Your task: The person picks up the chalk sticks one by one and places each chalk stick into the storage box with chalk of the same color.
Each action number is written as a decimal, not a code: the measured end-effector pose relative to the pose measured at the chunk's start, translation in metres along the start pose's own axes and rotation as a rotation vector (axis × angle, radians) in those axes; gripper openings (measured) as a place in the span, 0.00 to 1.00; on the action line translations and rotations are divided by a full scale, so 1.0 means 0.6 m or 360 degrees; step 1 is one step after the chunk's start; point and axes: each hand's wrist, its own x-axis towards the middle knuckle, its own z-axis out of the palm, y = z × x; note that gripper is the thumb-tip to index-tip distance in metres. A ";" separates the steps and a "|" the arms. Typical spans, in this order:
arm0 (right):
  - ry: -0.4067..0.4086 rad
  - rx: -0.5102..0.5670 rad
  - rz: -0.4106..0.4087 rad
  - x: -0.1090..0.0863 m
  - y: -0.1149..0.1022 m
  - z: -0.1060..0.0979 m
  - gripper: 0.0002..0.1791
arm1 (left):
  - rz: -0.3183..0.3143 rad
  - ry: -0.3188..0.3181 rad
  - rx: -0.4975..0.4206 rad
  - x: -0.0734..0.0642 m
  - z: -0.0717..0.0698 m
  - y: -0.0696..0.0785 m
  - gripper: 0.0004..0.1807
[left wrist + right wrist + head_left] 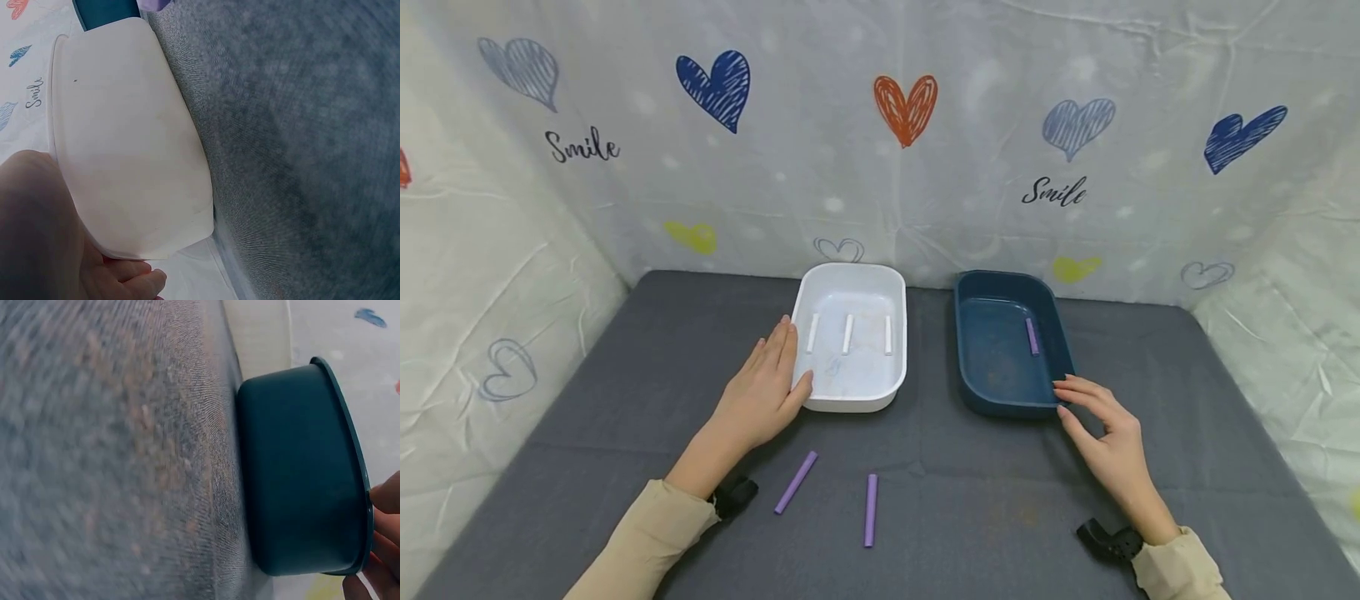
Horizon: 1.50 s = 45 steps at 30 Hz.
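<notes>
My left hand (762, 392) lies along the left side of the white tray (850, 405), fingers straight and thumb touching its near left corner. In the left wrist view, the fingertips (147, 284) show at the tray's outer side. Three white chalk sticks (847, 334) lie upright to me in that tray, side by side. At the near right corner of the dark teal tray (1000, 392), my right hand (1108, 435) touches the rim with thumb and loosely bent fingers. One purple chalk stick (1032, 337) lies inside the teal tray, toward its right wall.
Two more purple chalk sticks lie on the grey tablecloth (962, 517) in front: a slanted stick (795, 482) by the left wrist and a straighter stick (870, 511) to its right. A white curtain (970, 200) printed with hearts hangs behind the table.
</notes>
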 end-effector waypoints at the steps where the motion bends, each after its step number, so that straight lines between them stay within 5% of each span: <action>1: 0.0000 0.0014 -0.0003 -0.002 0.002 0.002 0.18 | -0.0001 0.0000 0.0001 0.000 0.000 0.000 0.39; 7: 0.0114 0.0035 -0.0177 -0.006 0.008 0.013 0.23 | 0.0002 0.0001 0.0002 -0.002 -0.002 0.000 0.39; 17: 0.0216 0.0103 -0.0426 0.008 -0.034 0.017 0.18 | 0.0005 0.0016 0.0005 -0.006 -0.005 0.000 0.39; 26: 0.0250 0.0097 -0.0452 0.009 -0.035 0.019 0.17 | 0.0023 0.0056 -0.0007 -0.005 -0.009 0.000 0.39; 35: 0.0249 0.0096 -0.0433 0.007 -0.034 0.022 0.18 | -0.0028 -0.0082 0.0041 -0.004 -0.021 0.002 0.41; 45: 0.0239 0.0072 -0.0402 0.007 -0.036 0.016 0.18 | 0.0086 -0.0081 0.0017 -0.017 -0.044 0.030 0.44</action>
